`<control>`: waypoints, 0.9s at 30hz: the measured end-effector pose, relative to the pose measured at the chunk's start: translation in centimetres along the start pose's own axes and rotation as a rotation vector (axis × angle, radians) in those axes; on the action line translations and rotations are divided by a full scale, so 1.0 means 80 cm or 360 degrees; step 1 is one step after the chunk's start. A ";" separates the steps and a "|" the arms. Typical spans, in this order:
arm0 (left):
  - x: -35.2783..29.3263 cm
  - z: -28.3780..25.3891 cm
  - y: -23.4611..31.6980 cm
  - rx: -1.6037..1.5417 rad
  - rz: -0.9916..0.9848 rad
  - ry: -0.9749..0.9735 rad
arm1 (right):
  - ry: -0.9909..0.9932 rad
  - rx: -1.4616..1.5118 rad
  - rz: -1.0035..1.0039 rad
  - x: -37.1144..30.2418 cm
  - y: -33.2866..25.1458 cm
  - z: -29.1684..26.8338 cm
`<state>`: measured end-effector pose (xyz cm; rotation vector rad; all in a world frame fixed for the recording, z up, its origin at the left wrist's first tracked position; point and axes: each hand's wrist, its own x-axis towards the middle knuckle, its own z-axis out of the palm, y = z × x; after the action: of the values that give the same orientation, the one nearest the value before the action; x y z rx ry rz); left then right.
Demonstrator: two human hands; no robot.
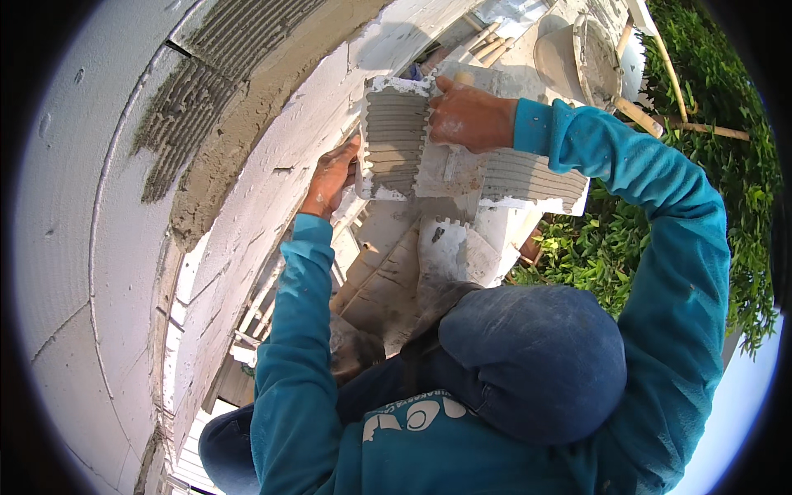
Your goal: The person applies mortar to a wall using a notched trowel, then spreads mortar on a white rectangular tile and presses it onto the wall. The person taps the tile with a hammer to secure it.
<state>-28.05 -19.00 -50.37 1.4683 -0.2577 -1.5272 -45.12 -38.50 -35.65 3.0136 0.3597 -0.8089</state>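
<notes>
A white lightweight block [569,204] lies across in front of me, its face coated with grey mortar [392,136] combed into ridges. Against the block's left end is my left hand [332,177], closed on its edge with the fingertips partly hidden. My right hand [472,118] is wrapped round the handle of a notched trowel [450,175]. The trowel's mortar-smeared metal plate, with toothed edges, rests over the middle of the block, between the ridged areas.
A block wall [74,206] with a mortar bed [223,132] runs along my left. At the upper right stands a round mortar tub [598,62] near wooden poles [639,115]. Green foliage [709,91] fills the right. Bamboo poles [491,49] lie at the top.
</notes>
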 end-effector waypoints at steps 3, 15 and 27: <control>-0.005 0.002 0.005 0.0012 0.0005 -0.0107 | -0.0077 0.0024 0.0126 -0.058 -0.003 0.029; 0.018 -0.010 -0.013 -0.0087 0.0000 -0.0056 | -0.0335 0.0315 0.0593 -0.267 -0.021 0.185; 0.026 -0.014 -0.014 -0.0191 -0.0090 -0.0012 | 0.0158 0.0856 0.1787 -0.431 -0.119 0.271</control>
<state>-27.21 -19.42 -52.83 1.3855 -0.1274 -1.5664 -86.91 -38.09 -36.84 2.8801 -1.6118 -0.6534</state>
